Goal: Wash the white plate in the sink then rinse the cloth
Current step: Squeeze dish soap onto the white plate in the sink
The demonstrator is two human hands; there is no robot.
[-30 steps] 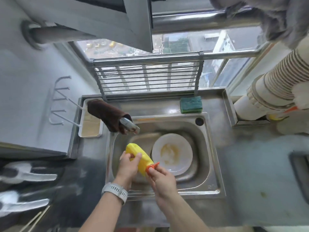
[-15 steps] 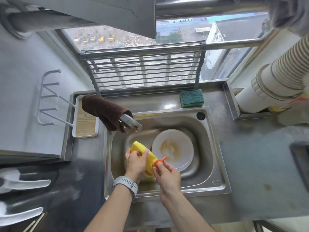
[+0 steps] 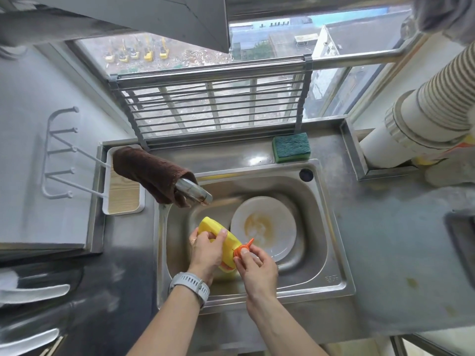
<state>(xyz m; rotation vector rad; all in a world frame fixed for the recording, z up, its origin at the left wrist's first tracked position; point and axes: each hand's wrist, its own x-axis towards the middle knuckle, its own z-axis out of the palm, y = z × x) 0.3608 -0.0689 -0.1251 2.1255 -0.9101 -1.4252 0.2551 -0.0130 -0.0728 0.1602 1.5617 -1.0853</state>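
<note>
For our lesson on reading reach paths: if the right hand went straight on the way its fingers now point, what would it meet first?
The right hand points up-left at the orange cap of the yellow bottle, which its fingertips already pinch. So the cap comes first, then the bottle body behind it.

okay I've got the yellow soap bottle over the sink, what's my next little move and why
Probably tip the yellow soap bottle a bit further toward the white plate and squeeze. Your left hand grips its body, your right hand pinches at the orange cap, whose flip lid looks open, and the plate lies in the sink with brown residue and no visible soap.
</note>
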